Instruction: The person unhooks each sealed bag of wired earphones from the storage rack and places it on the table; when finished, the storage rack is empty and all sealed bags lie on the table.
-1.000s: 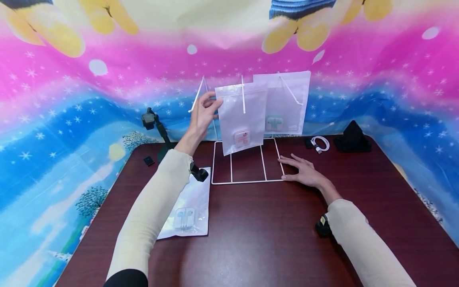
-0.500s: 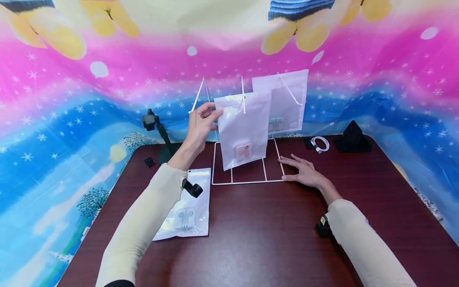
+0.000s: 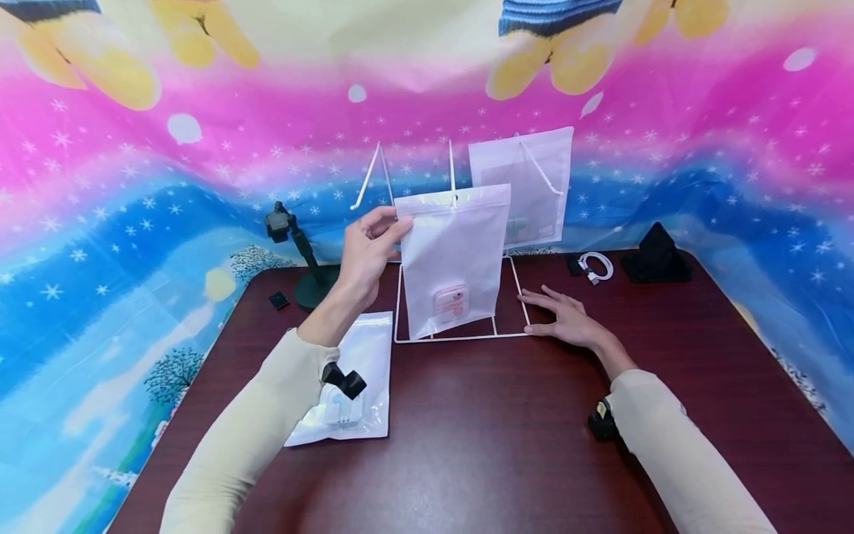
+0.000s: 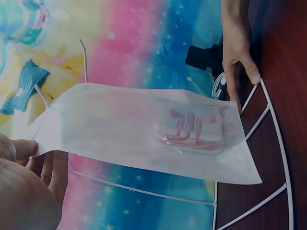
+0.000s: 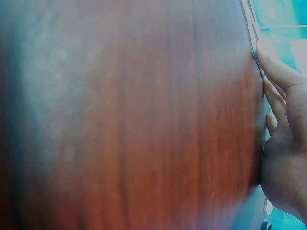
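Observation:
My left hand (image 3: pixel 368 248) pinches the upper left edge of a white zip bag (image 3: pixel 450 245) between thumb and fingers. Pink earphones in a clear case (image 4: pixel 189 127) show through its lower part. Near the bag's top, its hole lies at the tip of the middle prong of a white wire rack (image 3: pixel 398 304); whether the prong still passes through is unclear. My right hand (image 3: pixel 563 319) rests at the front right corner of the rack's base, fingers extended. Another white bag (image 3: pixel 534 189) hangs from the right prong, while the left prong (image 3: pixel 365 178) carries nothing.
A third bag with white earphones (image 3: pixel 373 386) lies on the dark wooden table (image 3: pixel 480 445), partly under my left forearm. Farther back are a black stand (image 3: pixel 300 245), a small black square (image 3: pixel 278 300), a coiled white cable (image 3: pixel 596 268) and a black holder (image 3: pixel 657 256).
My left hand has drawn the bag with pink earphones forward and lower along the middle prong, toward its tip. The right hand has stayed on the rack's base.

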The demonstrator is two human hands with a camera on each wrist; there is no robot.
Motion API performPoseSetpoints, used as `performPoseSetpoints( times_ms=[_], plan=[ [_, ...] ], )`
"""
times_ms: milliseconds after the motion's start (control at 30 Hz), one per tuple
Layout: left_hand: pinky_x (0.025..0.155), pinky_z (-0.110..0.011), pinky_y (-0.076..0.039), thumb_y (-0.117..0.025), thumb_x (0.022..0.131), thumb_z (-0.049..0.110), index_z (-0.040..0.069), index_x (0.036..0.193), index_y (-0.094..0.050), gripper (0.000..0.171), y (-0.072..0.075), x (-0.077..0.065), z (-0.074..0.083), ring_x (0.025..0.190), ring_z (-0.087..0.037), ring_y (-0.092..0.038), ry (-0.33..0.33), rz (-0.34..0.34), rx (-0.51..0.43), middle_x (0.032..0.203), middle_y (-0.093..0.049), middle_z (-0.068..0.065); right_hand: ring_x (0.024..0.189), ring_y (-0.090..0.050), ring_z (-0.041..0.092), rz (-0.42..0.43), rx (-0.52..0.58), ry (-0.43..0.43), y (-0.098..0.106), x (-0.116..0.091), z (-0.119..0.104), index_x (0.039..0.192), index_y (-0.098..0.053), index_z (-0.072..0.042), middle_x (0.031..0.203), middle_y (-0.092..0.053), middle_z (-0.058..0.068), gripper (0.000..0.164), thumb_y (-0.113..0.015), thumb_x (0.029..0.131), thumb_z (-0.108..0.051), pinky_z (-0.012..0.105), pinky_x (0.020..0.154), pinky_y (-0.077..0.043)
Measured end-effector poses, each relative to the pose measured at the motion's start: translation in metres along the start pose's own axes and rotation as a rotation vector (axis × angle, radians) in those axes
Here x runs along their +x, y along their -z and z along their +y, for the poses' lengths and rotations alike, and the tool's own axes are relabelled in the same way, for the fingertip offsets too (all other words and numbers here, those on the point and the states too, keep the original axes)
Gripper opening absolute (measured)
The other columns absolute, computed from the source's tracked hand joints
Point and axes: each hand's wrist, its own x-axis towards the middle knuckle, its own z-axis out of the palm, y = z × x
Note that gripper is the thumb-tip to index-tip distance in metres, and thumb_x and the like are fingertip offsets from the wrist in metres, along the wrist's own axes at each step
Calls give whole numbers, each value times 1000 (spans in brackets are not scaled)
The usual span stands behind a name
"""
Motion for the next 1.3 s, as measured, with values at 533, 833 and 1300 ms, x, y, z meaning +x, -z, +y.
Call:
performPoseSetpoints(
  times_ms=[533,833,1300],
  plan=[
    [71,-34,-63,-76,97,20,4,119,-73,27,5,-29,17,88,-21,-72,-58,-56,-57,106,-76,-4,159,-6,41,-6,6,-6,1,-1,-1,159,-44,-15,169,-31,12,75,-75,96,-39,70,119,0],
    [72,-34,-64,-74,98,16,5,117,-73,22,22,-50,26,84,-19,-72,-82,-52,-46,102,-76,-2,159,-6,40,-3,5,2,-1,0,0,159,-44,-15,169,-31,11,74,-75,96,-40,70,119,0],
    [68,-26,-62,-79,94,15,10,111,-77,18,112,-82,14,83,-12,-73,5,159,-27,98,-77,2,158,-6,42,-1,10,13,-2,-1,-2,159,-43,-15,169,-32,12,74,-74,97,-39,71,119,1]
  ],
)
